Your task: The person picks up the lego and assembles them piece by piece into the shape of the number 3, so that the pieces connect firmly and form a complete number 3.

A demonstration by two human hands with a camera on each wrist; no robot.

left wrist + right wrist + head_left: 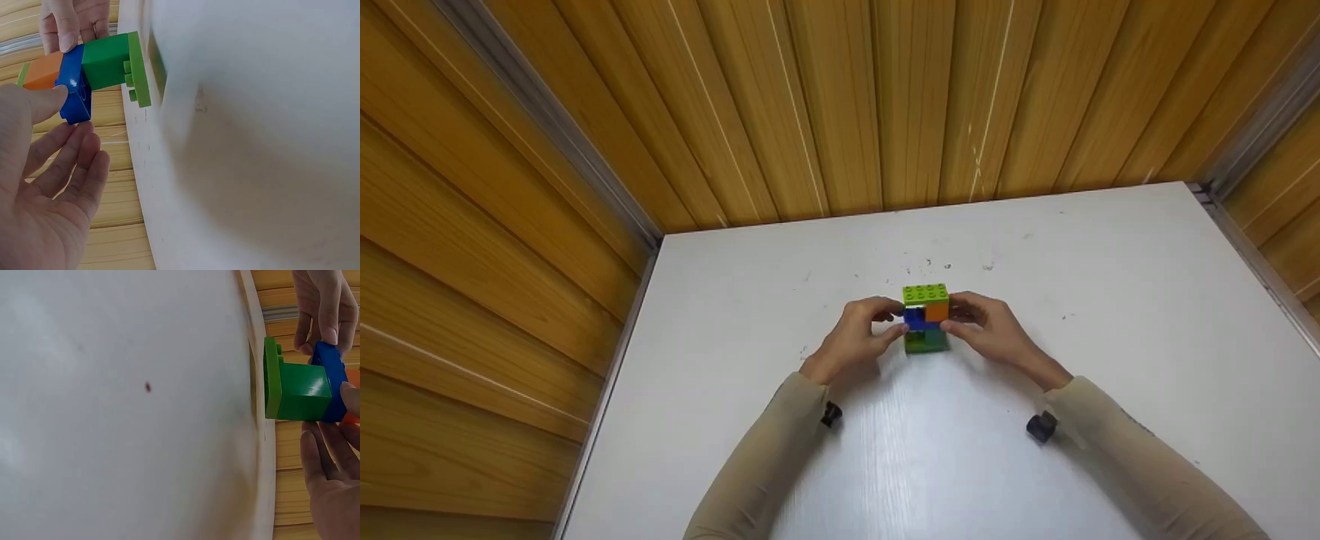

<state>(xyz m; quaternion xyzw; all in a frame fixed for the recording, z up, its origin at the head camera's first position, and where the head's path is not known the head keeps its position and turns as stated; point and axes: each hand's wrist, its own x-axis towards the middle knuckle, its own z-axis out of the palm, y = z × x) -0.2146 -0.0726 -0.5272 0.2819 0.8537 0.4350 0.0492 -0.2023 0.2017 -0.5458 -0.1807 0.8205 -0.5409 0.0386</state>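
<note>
Both hands hold a small tower of toy building bricks close over the white table. From the bottom it has a light green plate [139,70], a dark green brick [106,62], a blue brick [921,325], an orange brick [937,312] and a light green brick [925,293] with studs on top. The left hand [855,337] pinches the blue brick's left end, thumb on its near face. On the opposite side, the right hand [994,330] grips the blue brick, with its thumb [350,395] near the joint with the orange one. Gaps show beside the orange and dark green bricks at the left.
The white table [750,300] extends around the hands, with small dark marks on its surface. Wood-plank walls [840,112] rise behind and at the left, with metal posts at the corners. Dark wrist cameras [1041,427] hang near both sleeves.
</note>
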